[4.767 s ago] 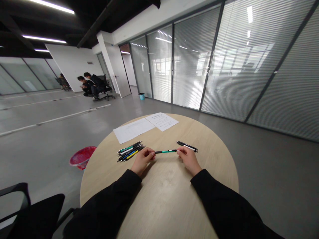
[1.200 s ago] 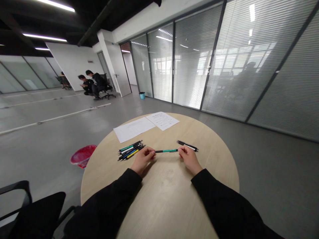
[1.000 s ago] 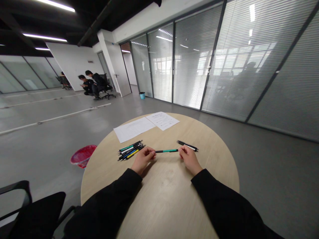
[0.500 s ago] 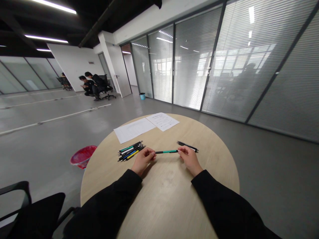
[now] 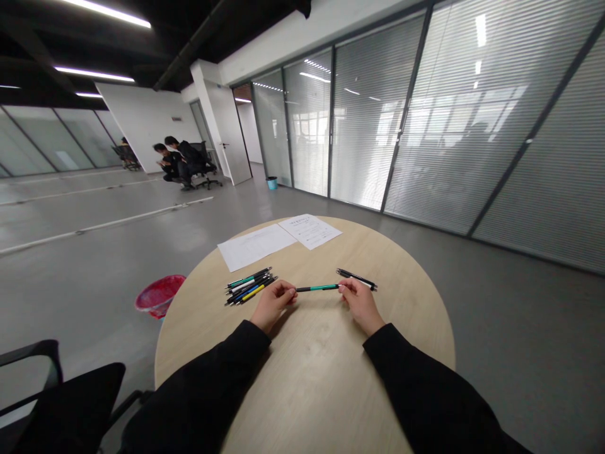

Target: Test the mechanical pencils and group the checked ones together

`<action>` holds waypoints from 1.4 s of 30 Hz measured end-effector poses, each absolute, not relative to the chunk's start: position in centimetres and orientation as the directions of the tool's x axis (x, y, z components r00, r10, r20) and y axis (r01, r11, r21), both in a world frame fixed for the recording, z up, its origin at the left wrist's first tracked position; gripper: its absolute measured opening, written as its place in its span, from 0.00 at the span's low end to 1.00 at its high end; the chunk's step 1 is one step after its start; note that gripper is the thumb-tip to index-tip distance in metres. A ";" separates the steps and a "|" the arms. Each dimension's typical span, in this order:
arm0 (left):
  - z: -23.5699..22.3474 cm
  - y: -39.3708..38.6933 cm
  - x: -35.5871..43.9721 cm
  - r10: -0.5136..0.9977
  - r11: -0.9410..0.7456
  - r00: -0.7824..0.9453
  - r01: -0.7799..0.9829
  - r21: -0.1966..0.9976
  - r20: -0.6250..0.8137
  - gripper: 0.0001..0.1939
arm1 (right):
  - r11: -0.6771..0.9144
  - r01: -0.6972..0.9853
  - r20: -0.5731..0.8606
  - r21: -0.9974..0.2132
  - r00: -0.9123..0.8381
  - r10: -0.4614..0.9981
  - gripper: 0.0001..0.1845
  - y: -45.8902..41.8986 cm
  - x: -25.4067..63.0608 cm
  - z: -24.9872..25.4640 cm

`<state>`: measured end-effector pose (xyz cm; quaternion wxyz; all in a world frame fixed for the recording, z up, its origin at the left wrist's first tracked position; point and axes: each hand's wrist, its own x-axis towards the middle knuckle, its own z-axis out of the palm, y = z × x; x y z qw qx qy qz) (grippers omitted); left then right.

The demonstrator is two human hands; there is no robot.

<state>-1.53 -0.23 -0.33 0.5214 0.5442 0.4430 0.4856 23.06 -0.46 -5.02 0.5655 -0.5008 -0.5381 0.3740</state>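
Note:
A green and black pen is held level just above the round wooden table, one end in each hand. My left hand pinches its dark left end. My right hand pinches the right end. Left of my left hand lies a bunch of several pens in green, black, blue and yellow. Two more pens, black and white, lie just behind my right hand.
Two sheets of paper lie at the table's far edge. A red bin stands on the floor to the left, a black chair at near left. Two people sit far back. Glass partitions with blinds line the right.
Both hands and the green pen have stayed where they were. Only the camera has shifted slightly.

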 end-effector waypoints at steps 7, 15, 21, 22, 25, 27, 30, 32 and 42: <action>-0.5 -0.1 -1.6 0.989 -0.060 0.134 -0.033 0.998 0.064 0.17 | 0.222 0.107 0.235 -0.969 0.130 0.963 0.13 -0.5 23.0 -5.0; -0.3 -0.3 -1.5 0.988 -0.066 0.136 -0.035 0.997 0.070 0.17 | 0.223 0.128 0.237 -0.966 0.112 0.965 0.16 -0.5 23.1 -5.0; -0.6 -0.1 -1.5 0.988 -0.070 0.138 -0.016 0.997 0.072 0.17 | 0.225 0.139 0.243 -0.964 0.124 0.962 0.19 -0.2 23.2 -5.5; -0.6 -0.1 -1.5 0.988 -0.071 0.138 -0.019 0.997 0.073 0.16 | 0.231 0.142 0.249 -0.962 0.126 0.960 0.19 -0.3 23.2 -5.5; -0.6 -0.1 -1.5 0.988 -0.064 0.138 -0.031 0.997 0.068 0.17 | 0.250 0.164 0.272 -0.954 0.129 0.954 0.19 -0.4 23.2 -5.3; -0.4 -0.2 -1.5 0.988 -0.061 0.142 -0.032 0.998 0.065 0.17 | 0.251 0.178 0.275 -0.952 0.129 0.953 0.19 -0.6 23.2 -5.1; -0.2 -0.3 -1.5 0.987 -0.063 0.146 -0.020 0.998 0.066 0.16 | 0.250 0.186 0.276 -0.950 0.127 0.953 0.18 -0.7 23.2 -4.9; 0.0 -0.4 -1.5 0.986 -0.067 0.150 -0.013 0.998 0.068 0.16 | 0.250 0.190 0.276 -0.949 0.125 0.953 0.19 -0.8 23.2 -4.9; -0.2 -0.2 -1.6 0.984 -0.073 0.164 -0.023 0.997 0.075 0.16 | 0.250 0.244 0.284 -0.937 0.115 0.952 0.18 -1.0 23.2 -4.6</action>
